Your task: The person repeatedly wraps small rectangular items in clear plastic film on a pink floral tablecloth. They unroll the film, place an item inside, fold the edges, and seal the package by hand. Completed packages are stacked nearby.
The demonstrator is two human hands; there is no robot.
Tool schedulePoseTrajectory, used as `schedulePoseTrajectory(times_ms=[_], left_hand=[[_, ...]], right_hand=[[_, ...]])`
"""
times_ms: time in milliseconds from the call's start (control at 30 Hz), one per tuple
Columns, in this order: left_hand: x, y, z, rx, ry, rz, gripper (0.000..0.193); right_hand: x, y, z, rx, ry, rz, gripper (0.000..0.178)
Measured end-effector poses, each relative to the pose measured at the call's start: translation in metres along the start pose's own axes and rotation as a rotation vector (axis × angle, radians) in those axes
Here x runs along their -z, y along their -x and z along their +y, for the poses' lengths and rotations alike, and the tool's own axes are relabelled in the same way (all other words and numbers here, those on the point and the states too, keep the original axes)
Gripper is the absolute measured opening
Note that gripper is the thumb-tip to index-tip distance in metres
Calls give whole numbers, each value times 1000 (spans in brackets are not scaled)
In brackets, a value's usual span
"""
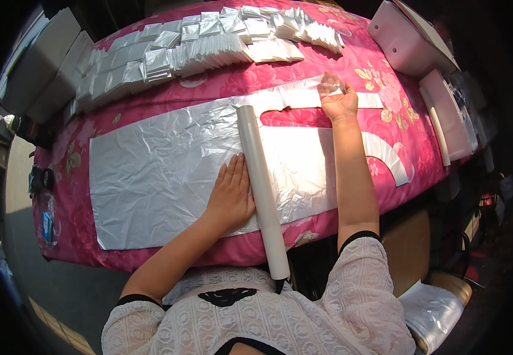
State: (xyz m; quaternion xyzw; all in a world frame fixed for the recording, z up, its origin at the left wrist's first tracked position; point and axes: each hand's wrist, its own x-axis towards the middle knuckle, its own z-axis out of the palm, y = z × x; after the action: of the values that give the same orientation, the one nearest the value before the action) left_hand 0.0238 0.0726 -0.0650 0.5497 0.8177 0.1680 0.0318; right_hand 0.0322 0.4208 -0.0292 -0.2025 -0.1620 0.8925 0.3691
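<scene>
A thin white plastic sheet (162,160) lies spread across the pink table, wrinkled, with strap-like strips (295,93) at its right end around a cut-out. A pale tube (259,171) lies across it, its near end reaching past the table edge toward my body. My left hand (231,189) rests flat on the sheet, fingers together and stretched out against the tube's left side. My right hand (338,100) is over the far strip, palm up with fingers and thumb apart. Its fingers are bright and slightly smeared; nothing shows in its grasp.
Rows of folded white plastic packets (191,50) fill the far side of the flowered pink tablecloth (380,65). White boxes stand at the far left (52,59) and far right (407,38). A chair with clear plastic (431,307) is at the lower right.
</scene>
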Motion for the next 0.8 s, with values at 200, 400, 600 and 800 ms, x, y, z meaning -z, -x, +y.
schedulePoseTrajectory(times_ms=[200,400,600,800], left_hand=[[0,1,-2,-8,21,7,66],[-2,6,-4,-46,8,106,70],[-29,-6,-5,-89,-161,132,71],[-15,0,-3,-26,101,167,69]], right_hand=[[-99,77,-15,160,270,-479,67],[-158,189,190,140,1075,-947,61],[-109,238,385,-97,1552,-1027,64],[-156,290,356,-163,1434,-1465,70]])
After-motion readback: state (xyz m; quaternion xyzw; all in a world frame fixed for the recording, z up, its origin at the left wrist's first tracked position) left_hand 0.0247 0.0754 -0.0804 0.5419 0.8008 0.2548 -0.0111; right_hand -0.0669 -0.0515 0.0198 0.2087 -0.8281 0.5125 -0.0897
